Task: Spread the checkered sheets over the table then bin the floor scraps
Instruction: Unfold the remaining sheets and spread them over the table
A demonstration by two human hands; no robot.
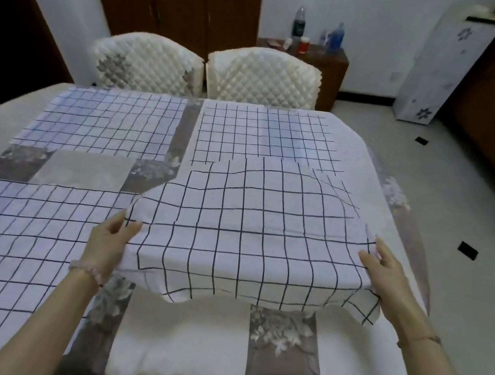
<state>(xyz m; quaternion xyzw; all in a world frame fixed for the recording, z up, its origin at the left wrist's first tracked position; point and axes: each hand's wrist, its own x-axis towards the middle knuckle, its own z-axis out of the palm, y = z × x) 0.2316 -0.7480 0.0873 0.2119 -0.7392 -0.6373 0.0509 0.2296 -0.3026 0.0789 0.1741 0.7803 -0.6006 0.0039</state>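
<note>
Holding a checkered sheet (248, 236) above the table's (180, 355) near right part

Left hand (112, 237) pinches the sheet's left edge, thumb on top. Right hand (385, 274) grips its right edge. Both forearms reach forward over the table's near side. The sheet billows, its near edge hanging loose.

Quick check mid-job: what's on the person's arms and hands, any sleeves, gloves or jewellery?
No sleeves or gloves show: both forearms are bare to the frame edge. The left hand has a pale pink beaded bracelet at its wrist; the right hand has a thin band at its wrist. No rings visible.
</note>
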